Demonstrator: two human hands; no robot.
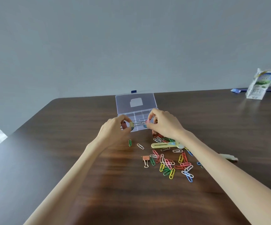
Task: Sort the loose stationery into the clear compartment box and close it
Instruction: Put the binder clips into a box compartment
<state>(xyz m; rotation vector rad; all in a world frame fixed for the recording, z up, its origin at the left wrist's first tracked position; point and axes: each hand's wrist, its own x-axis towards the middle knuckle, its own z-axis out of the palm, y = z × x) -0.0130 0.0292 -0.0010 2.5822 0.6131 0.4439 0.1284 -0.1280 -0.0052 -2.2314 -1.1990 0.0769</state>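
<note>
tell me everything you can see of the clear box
The clear box is see-through plastic, split by dividers into compartments. Its lid is open, tilted back, with a pale patch and a blue latch on the far edge. It sits far back on the dark table; the left hand and right hand hold clips over its front.

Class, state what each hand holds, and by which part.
Left hand pinches a yellow binder clip by its body; right hand pinches a pink clip, where cannot be told.

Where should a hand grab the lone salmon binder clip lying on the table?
Probably by its wire handles, from above on the near side: the binder clip lies flat, handles pointing toward the person with nothing over them.
</note>
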